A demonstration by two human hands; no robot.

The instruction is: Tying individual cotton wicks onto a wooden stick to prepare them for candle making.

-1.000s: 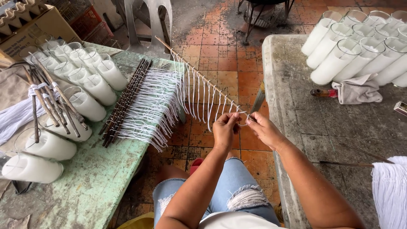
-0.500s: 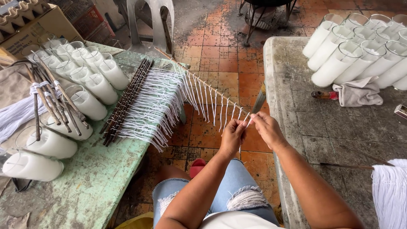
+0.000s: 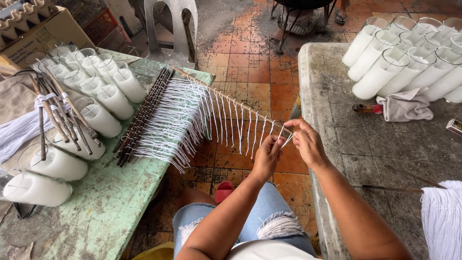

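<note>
Tying: we are knotting white wick strings (image 3: 236, 123) onto a thin stick (image 3: 231, 100), working at its near end.
Step in hand: we judge the newest string (image 3: 285, 139) is being looped or tied, with a row of strings already hanging along the stick.
Left hand (image 3: 267, 156): its fingers are curling nearly closed, pinching the loose string just under the stick's tip.
Right hand (image 3: 307, 142): its fingers are closing around the stick's near end, thumb and forefinger pinching the same string.
Where the stick is: it is spanning the gap between two tables, far end resting on the green table (image 3: 96, 212), near end in our right hand.
Next move: we judge it is calling for a snug pull on the knot while keeping the stick level, so the hung strings are not sliding together.
Around us, left: finished strung sticks (image 3: 144, 118) are lying on the green table beside white glass candles (image 3: 103, 98) and a tied bundle of bare sticks (image 3: 57, 115).
Around us, right: more glass candles (image 3: 404, 58), a grey rag (image 3: 404, 106) and a hank of white string (image 3: 442, 216) are sitting on the grey concrete table (image 3: 346, 159).
In the way: the hanging strings are crowding close to our fingers and could be tangling; our knees in torn jeans (image 3: 269, 221) are sitting right below.
</note>
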